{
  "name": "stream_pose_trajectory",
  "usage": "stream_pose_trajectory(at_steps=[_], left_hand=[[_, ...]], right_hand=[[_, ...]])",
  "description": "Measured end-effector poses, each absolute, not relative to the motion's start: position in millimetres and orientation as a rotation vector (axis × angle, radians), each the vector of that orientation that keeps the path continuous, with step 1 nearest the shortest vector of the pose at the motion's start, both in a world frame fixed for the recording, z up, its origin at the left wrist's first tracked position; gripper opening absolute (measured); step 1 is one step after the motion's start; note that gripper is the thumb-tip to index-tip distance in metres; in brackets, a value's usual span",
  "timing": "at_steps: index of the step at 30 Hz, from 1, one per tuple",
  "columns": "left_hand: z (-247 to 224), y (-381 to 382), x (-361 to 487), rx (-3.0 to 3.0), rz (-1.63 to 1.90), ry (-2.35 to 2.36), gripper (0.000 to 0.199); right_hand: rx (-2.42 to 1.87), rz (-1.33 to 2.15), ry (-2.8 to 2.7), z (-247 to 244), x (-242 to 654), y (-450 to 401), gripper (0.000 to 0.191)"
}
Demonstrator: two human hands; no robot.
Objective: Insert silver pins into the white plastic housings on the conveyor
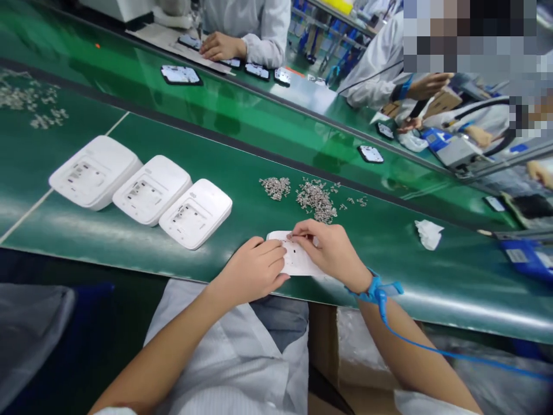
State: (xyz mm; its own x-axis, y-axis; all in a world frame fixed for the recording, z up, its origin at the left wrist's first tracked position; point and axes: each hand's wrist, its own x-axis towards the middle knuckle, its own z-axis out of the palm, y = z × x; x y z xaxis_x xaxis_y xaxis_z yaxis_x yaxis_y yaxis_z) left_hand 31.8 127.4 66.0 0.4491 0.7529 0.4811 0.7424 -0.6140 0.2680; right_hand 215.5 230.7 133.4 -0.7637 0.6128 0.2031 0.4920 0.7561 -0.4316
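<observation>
A white plastic housing (298, 262) lies on the green bench at its near edge, between my two hands. My left hand (254, 268) grips its left side, fingers curled over the top. My right hand (326, 245), with a blue strap on the wrist, has thumb and index finger pinched together over the housing's upper edge; whatever is between them is too small to make out. Just beyond the housing sit two piles of small metal parts, a smaller one (275, 188) and a larger one (317, 199).
Three white housings (95, 172) stand in a row at the left. More small metal parts (26, 98) lie far left. A crumpled white piece (429, 234) is at the right. Beyond a dark rail, a green conveyor (259, 121) carries phone-like parts; other people work there.
</observation>
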Motion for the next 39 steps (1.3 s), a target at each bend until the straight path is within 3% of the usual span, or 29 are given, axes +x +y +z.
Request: stream_pose_trajectory(at_steps=[6,12,20,29,36,39], left_hand=[[63.7,126.7,31.7,2.649,0.876,1.403,0.026],[64.8,126.4,30.8,2.627,0.879,1.379,0.028],[64.6,131.2,32.9,2.586,0.947,1.38,0.026],[65.3,132.2,33.3,2.566,0.976,1.353,0.023],[71.0,132.0,29.5,2.182,1.151,1.276,0.01],[74.4,138.1,33.8,1.945,1.255,1.492,0.008]], right_hand=[[-0.52,0.258,-2.696,118.8,220.7,235.5,0.011],[-0.474,0.12,-2.814,118.5,219.2,234.4,0.013],[-0.373,0.123,-2.903,121.1,222.5,241.8,0.014],[-0.633,0.141,-2.91,116.0,218.3,240.0,0.012],[-0.632,0.093,-2.648,118.0,227.6,220.1,0.01],[-0.636,0.134,-2.554,108.8,232.8,214.6,0.012]])
